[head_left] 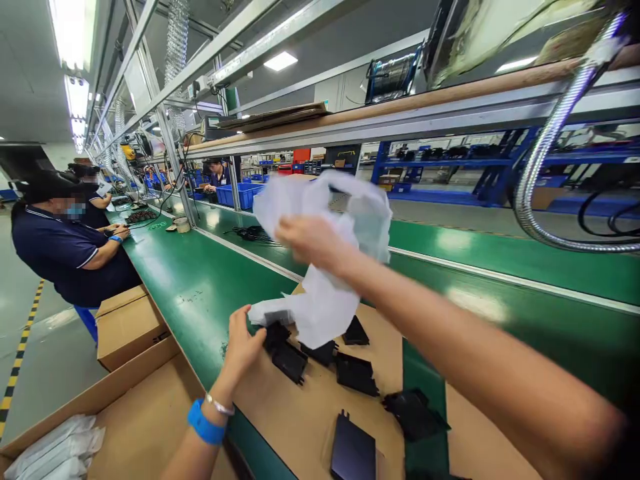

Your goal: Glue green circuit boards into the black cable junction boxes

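My right hand (313, 240) is raised above the bench, fingers closed on the upper part of a white plastic bag (325, 293) that hangs down from it. My left hand (241, 343), with a blue wristband, pinches the bag's lower corner near the cardboard sheet (310, 413). Several black plastic parts (356, 373) lie scattered on that cardboard just below the bag's lower end. One larger flat black part (353, 450) lies nearer to me.
The green bench (200, 280) runs away to the left, with a green conveyor (500, 253) behind it. Open cardboard boxes (130, 327) stand at the lower left, one holding white bags (55, 447). A seated person (65, 247) works further along. A metal hose (545, 147) hangs at right.
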{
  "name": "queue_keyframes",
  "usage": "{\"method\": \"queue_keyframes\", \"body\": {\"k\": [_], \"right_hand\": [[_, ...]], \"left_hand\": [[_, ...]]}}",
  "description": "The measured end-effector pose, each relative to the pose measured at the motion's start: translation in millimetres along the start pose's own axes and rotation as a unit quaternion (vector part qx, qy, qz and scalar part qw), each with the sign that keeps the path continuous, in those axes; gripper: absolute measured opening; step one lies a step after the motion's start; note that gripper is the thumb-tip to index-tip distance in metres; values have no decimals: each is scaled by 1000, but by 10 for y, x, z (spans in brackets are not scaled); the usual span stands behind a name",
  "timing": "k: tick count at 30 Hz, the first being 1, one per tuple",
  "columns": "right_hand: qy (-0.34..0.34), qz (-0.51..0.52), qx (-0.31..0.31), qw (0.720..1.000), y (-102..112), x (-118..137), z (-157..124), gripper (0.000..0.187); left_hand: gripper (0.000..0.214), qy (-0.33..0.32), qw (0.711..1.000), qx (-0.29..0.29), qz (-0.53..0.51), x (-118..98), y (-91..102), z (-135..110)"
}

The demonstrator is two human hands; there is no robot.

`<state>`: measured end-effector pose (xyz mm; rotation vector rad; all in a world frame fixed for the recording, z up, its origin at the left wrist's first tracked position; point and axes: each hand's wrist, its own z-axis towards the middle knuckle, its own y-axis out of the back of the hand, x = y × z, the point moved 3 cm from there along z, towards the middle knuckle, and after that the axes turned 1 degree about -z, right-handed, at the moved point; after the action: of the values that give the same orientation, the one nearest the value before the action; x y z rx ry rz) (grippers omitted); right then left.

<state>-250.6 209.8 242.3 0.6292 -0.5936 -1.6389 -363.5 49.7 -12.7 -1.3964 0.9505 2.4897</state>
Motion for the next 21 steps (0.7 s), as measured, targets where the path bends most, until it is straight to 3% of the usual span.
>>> {"method": "queue_keyframes", "body": {"k": [2, 3, 5, 7, 14, 18, 21], "right_hand": [[-3, 12, 173, 985, -599, 100, -323, 7], [-7, 16, 242, 970, -837, 135, -468, 16], [-18, 25, 342, 939, -1162, 173, -674, 26], [-25, 40, 395, 917, -1322, 191, -741, 31], [-63, 120, 392, 910, -1522, 359, -455, 32], [-64, 175, 384, 904, -1645, 537, -422, 31], [-87, 195, 340, 916, -1623, 589, -362, 30]], "left_hand": [[36, 8, 1000, 6, -2, 76, 20, 258], [30, 11, 1000, 9, -8, 108, 25, 365], [24, 15, 999, 4, -28, 154, 38, 523], [25, 14, 998, -22, -56, 176, 67, 615], [26, -15, 978, -150, -145, 196, 257, 591], [26, -29, 971, -172, -163, 194, 293, 545], [27, -31, 970, -180, -158, 200, 317, 523]]}}
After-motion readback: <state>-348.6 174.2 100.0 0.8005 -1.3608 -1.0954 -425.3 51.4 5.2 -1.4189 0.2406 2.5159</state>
